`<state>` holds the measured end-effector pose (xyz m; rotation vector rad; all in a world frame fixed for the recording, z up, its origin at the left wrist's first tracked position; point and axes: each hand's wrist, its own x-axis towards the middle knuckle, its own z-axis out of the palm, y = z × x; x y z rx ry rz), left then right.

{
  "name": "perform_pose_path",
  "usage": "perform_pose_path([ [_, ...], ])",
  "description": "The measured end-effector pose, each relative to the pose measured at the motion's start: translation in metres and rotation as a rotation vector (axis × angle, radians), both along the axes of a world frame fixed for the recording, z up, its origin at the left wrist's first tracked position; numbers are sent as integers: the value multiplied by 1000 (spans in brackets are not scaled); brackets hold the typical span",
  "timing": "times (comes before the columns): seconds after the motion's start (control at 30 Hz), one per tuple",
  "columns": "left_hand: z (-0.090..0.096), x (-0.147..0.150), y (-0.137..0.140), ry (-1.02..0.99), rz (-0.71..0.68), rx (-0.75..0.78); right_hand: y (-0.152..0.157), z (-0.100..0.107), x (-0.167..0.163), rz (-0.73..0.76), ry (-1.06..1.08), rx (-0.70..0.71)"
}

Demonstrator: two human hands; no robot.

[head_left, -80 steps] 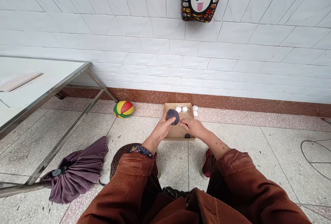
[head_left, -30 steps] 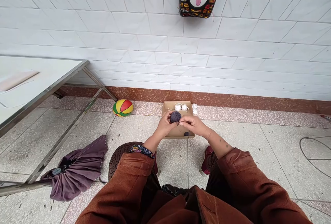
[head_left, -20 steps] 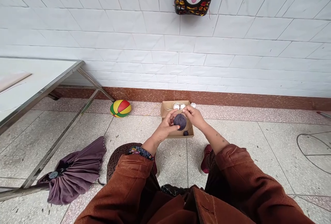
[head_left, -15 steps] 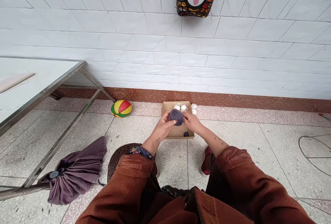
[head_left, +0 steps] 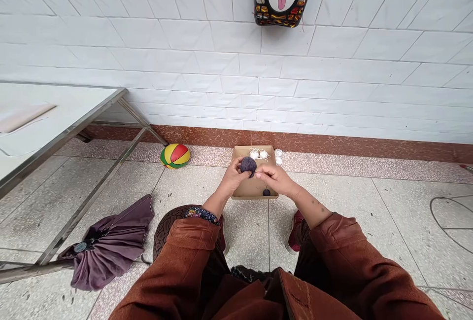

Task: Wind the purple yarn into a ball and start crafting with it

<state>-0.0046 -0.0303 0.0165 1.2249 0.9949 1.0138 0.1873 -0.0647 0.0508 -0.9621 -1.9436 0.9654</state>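
Observation:
A dark purple ball of yarn (head_left: 248,164) is held in my left hand (head_left: 232,176), thumb in front and fingers around its side. Close by its right edge, my right hand (head_left: 274,178) pinches what looks like the yarn's loose strand between thumb and forefinger. Both hands are above a shallow cardboard box (head_left: 247,192) on the floor. Inside it, a small dark ball (head_left: 266,192) lies near the front right corner, and two white yarn balls (head_left: 258,154) sit at the back. Small white balls (head_left: 278,157) rest outside, at the box's right.
On the left stands a metal-framed table (head_left: 74,108); a striped ball (head_left: 175,156) lies by its leg. A purple folded umbrella (head_left: 114,246) is on the floor. A black basket (head_left: 283,17) hangs on the tiled wall. Far right is a thin wire frame (head_left: 436,211).
The yarn ball has turned and shifted slightly left in my left hand. My right hand has rotated, its fingers now pinched at the ball's lower right. The view has shifted slightly.

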Motion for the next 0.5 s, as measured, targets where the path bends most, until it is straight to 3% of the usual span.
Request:
perform_pose_path([
  [0.13, -6, 3, -6, 39, -214, 34, 21, -5, 10, -221, 71, 23],
  [0.23, -6, 5, -7, -102, -321, 14, 36, -22, 15, -311, 82, -14],
  [0.5, 8, 0, -8, -444, -251, -178, 34, -68, -3, -234, -90, -137],
])
